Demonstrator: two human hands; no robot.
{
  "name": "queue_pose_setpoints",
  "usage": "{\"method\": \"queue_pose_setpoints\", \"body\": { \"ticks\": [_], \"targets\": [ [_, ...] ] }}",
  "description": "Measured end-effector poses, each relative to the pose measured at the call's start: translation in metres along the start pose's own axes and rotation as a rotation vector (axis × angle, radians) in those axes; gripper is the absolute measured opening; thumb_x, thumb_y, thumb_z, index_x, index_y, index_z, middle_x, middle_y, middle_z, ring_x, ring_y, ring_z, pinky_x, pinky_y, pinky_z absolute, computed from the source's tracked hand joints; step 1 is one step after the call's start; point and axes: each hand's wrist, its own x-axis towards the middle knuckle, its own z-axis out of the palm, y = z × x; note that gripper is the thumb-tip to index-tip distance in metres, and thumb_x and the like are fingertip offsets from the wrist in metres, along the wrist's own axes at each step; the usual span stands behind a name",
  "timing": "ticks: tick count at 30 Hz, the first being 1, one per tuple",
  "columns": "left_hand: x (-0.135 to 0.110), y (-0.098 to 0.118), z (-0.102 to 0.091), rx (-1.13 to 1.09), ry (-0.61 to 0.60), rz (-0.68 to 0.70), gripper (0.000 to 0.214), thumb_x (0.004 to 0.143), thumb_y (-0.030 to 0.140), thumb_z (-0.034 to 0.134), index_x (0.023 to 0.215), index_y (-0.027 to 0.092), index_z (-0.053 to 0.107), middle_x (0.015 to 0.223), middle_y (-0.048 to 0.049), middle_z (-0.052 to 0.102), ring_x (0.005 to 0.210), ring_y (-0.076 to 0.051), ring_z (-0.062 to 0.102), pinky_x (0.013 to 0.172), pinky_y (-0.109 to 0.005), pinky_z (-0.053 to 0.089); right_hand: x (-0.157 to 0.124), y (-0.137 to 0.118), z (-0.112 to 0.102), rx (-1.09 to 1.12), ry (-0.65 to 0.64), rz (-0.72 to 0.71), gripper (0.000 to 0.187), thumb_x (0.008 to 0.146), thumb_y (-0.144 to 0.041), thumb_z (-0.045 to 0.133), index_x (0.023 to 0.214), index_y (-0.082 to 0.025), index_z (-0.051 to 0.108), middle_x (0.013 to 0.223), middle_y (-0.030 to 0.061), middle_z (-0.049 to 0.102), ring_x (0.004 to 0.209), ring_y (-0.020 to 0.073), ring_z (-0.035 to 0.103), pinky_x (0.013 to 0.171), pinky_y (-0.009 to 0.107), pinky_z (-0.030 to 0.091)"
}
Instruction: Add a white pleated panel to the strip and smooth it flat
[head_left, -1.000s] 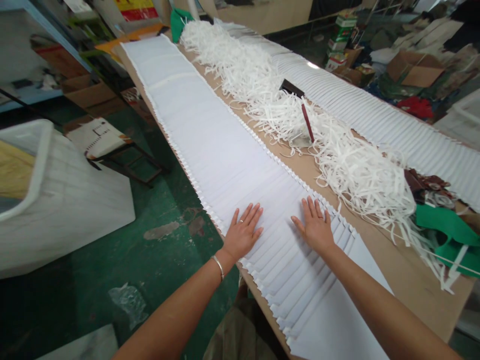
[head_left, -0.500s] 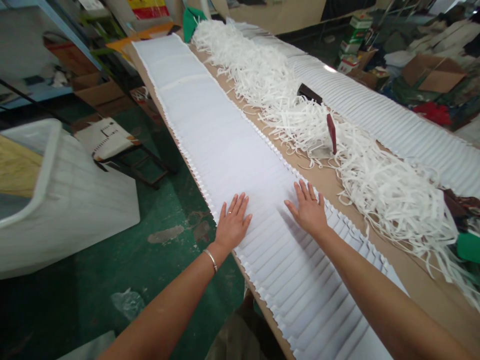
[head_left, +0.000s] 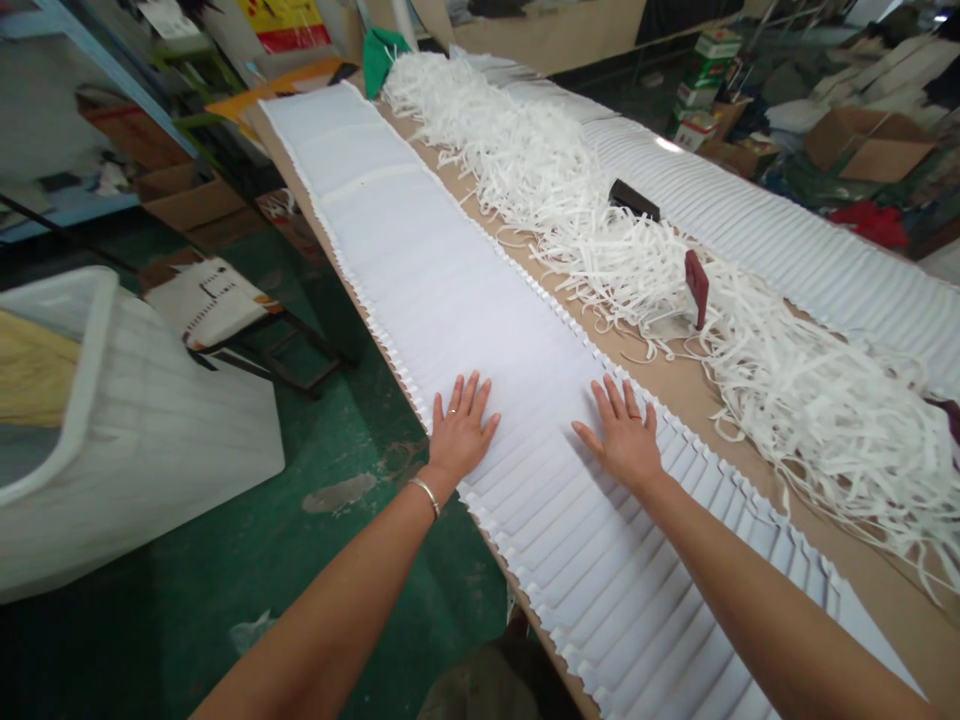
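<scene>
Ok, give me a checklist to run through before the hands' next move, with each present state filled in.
1. Left hand open, fingers spread, over the white sheets: ok.
2. Right hand open and empty, near the row's opposite edge: ok.
3. How firmly either palm presses: cannot tell.
4. Pile of white strips apart from the sheets beside the right hand, bare brown table between: ok.
5. Maroon piece and black block off the sheets, among the strips: ok.
</scene>
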Motion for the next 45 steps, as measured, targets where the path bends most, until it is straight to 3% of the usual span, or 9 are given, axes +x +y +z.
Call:
{"method": "queue_pose_setpoints", "body": {
  "ticks": [6,14,20,26,32,35,38,41,45],
  "targets": [
    [0.013,-0.008,0.000,0.008,-0.123,-0.037,0.063,0.105,0.049,0.031,0.163,0.025,0.028,0.169,-0.0065,0.022,0.158,-0.030,0.012,0.125,-0.062,0.015,-0.006,-0.006,0.010,-0.013,-0.040,0.017,0.077,0.101,-0.068,0.025,0.164,-0.025,0.019,0.171,0.0023,0.015,0.157,0.0331,0.013,0.122,0.066,0.018],
    [0.054,-0.050,0.003,0.042,-0.085,-0.209,0.069,0.103,0.055,0.032,0.164,0.023,0.025,0.171,-0.0069,0.014,0.159,-0.033,0.008,0.124,-0.064,0.013,-0.015,-0.008,0.015,0.009,0.023,0.004,0.077,0.101,-0.067,0.026,0.165,-0.024,0.018,0.171,0.0031,0.016,0.158,0.0325,0.011,0.122,0.065,0.018],
    [0.061,-0.059,0.002,0.026,-0.117,-0.203,0.067,0.104,0.055,0.029,0.163,0.023,0.026,0.171,-0.0062,0.014,0.159,-0.032,0.009,0.125,-0.063,0.013,-0.018,-0.009,0.017,0.030,0.026,0.016,0.076,0.102,-0.065,0.027,0.164,-0.023,0.020,0.170,0.0048,0.020,0.157,0.0326,0.015,0.122,0.065,0.018],
    [0.076,-0.085,0.007,0.038,-0.083,-0.340,0.071,0.103,0.057,0.029,0.164,0.021,0.024,0.171,-0.0091,0.010,0.159,-0.033,0.005,0.125,-0.064,0.011,-0.023,-0.010,0.022,0.020,0.065,0.032,0.077,0.101,-0.065,0.029,0.165,-0.023,0.018,0.171,0.0053,0.017,0.157,0.0327,0.014,0.123,0.064,0.017],
    [0.084,-0.088,-0.006,-0.022,-0.204,-0.360,0.069,0.104,0.056,0.026,0.164,0.021,0.023,0.171,-0.0094,0.013,0.158,-0.032,0.010,0.123,-0.064,0.016,-0.033,-0.004,0.005,0.026,0.023,0.032,0.073,0.103,-0.062,0.025,0.163,-0.020,0.024,0.170,0.0044,0.020,0.156,0.0292,0.019,0.124,0.058,0.020],
    [0.065,-0.081,-0.027,-0.014,-0.164,-0.267,0.066,0.105,0.049,0.022,0.164,0.017,0.024,0.170,-0.0110,0.016,0.158,-0.031,0.011,0.124,-0.063,0.017,-0.071,0.018,-0.005,0.033,0.057,0.055,0.071,0.104,-0.059,0.026,0.164,-0.022,0.020,0.170,0.0044,0.021,0.157,0.0286,0.018,0.124,0.058,0.019],
    [0.016,-0.059,-0.039,-0.007,-0.151,-0.066,0.064,0.106,0.046,0.024,0.163,0.017,0.025,0.170,-0.0100,0.019,0.159,-0.028,0.010,0.126,-0.059,0.016,-0.140,0.048,-0.012,0.040,0.075,0.123,0.071,0.104,-0.058,0.027,0.165,-0.023,0.015,0.170,0.0055,0.022,0.157,0.0284,0.018,0.124,0.058,0.018],
    [-0.048,-0.024,-0.042,-0.036,-0.196,0.116,0.063,0.106,0.044,0.026,0.163,0.018,0.025,0.169,-0.0088,0.021,0.159,-0.026,0.009,0.127,-0.055,0.014,-0.223,0.069,-0.019,0.030,0.077,0.212,0.072,0.103,-0.056,0.029,0.165,-0.022,0.015,0.170,0.0075,0.022,0.157,0.0293,0.016,0.124,0.058,0.017],
    [-0.114,0.032,-0.041,-0.091,-0.255,0.232,0.063,0.106,0.043,0.031,0.163,0.017,0.026,0.168,-0.0102,0.024,0.159,-0.027,0.009,0.128,-0.055,0.009,-0.315,0.073,-0.023,0.020,0.061,0.281,0.074,0.103,-0.055,0.030,0.165,-0.018,0.016,0.170,0.0115,0.022,0.157,0.0311,0.015,0.125,0.057,0.014]
  ]
}}
